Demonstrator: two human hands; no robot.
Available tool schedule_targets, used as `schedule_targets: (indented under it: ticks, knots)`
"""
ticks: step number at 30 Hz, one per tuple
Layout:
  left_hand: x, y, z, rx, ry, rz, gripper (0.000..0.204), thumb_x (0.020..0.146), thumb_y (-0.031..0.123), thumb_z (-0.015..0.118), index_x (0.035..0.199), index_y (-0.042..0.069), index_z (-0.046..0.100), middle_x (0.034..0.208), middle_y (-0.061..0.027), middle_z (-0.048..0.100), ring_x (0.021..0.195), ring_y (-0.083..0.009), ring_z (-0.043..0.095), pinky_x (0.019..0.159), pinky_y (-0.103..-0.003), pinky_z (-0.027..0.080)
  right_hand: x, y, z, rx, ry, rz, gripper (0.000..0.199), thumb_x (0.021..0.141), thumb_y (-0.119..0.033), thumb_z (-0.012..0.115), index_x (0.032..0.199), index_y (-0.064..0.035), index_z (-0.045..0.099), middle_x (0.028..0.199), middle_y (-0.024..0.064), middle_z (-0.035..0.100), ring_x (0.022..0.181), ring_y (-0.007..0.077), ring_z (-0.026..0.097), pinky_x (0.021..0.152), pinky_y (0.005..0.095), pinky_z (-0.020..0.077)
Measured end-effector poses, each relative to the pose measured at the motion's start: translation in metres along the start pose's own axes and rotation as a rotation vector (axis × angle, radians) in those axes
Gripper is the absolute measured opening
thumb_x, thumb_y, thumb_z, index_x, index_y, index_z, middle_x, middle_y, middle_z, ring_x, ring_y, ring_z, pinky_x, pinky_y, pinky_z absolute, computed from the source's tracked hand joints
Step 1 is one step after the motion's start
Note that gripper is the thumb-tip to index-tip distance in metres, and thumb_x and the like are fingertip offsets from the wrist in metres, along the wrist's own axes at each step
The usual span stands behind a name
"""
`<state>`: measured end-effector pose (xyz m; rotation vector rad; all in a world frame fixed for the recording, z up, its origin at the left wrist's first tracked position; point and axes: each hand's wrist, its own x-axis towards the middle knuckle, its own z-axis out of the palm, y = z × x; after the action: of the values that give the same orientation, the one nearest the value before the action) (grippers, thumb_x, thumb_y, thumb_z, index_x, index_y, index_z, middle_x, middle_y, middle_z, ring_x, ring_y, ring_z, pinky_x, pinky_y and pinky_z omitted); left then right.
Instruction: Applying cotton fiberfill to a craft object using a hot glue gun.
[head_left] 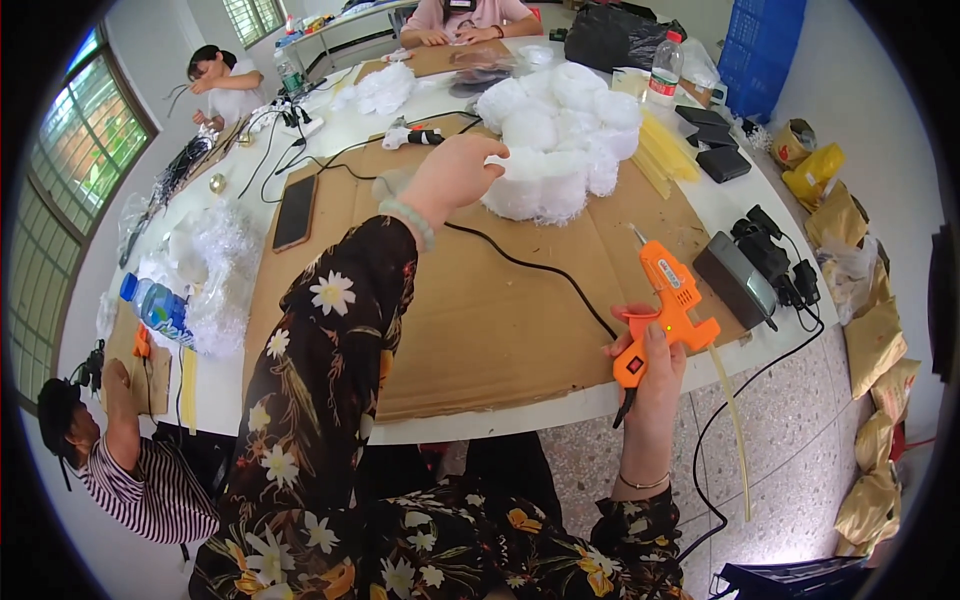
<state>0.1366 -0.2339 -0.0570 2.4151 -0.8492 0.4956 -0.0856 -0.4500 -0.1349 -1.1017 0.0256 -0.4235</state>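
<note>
Glue gun [672, 290] in right hand [655, 375], fingers wrapped firmly round the orange handle, nozzle tipped up and toward the white fluffy cluster [560, 125]; likely angled so to keep the hot end clear of skin and sleeve. Held by the table's near edge, perhaps to let the long glue stick [735, 430] hang free from the back. Left hand [450, 180] at the cluster's left side, possibly for steadying, with fingers loosely curled; cannot tell whether pinching strands or merely hovering beside them. Cluster on the far part of the cardboard [480, 350], presumably laid to spare the white table [430, 432] from drips. Spare yellow sticks [665, 150] just right of the cluster, probably for easy reach.
</note>
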Motion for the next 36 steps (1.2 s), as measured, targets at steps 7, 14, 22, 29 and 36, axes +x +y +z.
schedule_targets:
  ticks: [7,14,22,29,36]
  knots:
    - [0.023,-0.019,0.009,0.119,-0.223,-0.038,0.015,0.077,0.014,0.062,0.087,0.004,0.067,0.081,-0.0156,0.065,0.079,-0.0305,0.062,0.072,-0.037,0.048,0.000,0.002,-0.003,0.014,-0.016,0.019,0.033,0.093,-0.021,0.049,0.113,0.0057,0.051,0.104,0.0208,0.061,0.066,0.0123,0.056,0.065,0.0304,0.0517]
    - [0.044,-0.017,0.000,-0.068,-0.207,-0.145,0.014,0.082,0.013,0.059,0.087,0.002,0.066,0.082,-0.0119,0.066,0.078,-0.0235,0.062,0.072,-0.033,0.048,0.001,0.003,-0.006,0.066,-0.048,0.025,0.033,0.091,-0.018,0.053,0.114,0.0058,0.051,0.105,0.0202,0.061,0.069,0.0127,0.056,0.066,0.0324,0.0520]
    - [0.047,-0.001,0.011,0.008,-0.172,-0.008,0.021,0.081,0.020,0.064,0.093,0.003,0.067,0.084,-0.0109,0.068,0.081,-0.0239,0.063,0.074,-0.033,0.048,0.000,0.003,-0.006,0.047,-0.032,0.012,0.033,0.092,-0.019,0.050,0.113,0.0068,0.051,0.103,0.0215,0.062,0.066,0.0130,0.056,0.064,0.0305,0.0514]
    - [0.050,0.038,0.038,0.035,-0.158,0.030,0.023,0.080,0.022,0.066,0.092,0.002,0.067,0.090,-0.0116,0.068,0.083,-0.0241,0.063,0.075,-0.033,0.048,-0.001,0.003,-0.007,0.043,-0.043,0.011,0.034,0.093,-0.019,0.050,0.114,0.0070,0.051,0.103,0.0209,0.062,0.066,0.0130,0.056,0.065,0.0314,0.0517]
    - [0.059,0.008,0.053,-0.202,-0.134,-0.104,0.020,0.081,0.018,0.063,0.091,0.001,0.068,0.080,-0.0092,0.068,0.073,-0.0163,0.062,0.069,-0.029,0.048,0.000,0.005,-0.005,0.046,-0.063,0.012,0.033,0.093,-0.019,0.050,0.114,0.0067,0.051,0.103,0.0210,0.062,0.067,0.0134,0.056,0.065,0.0316,0.0518]
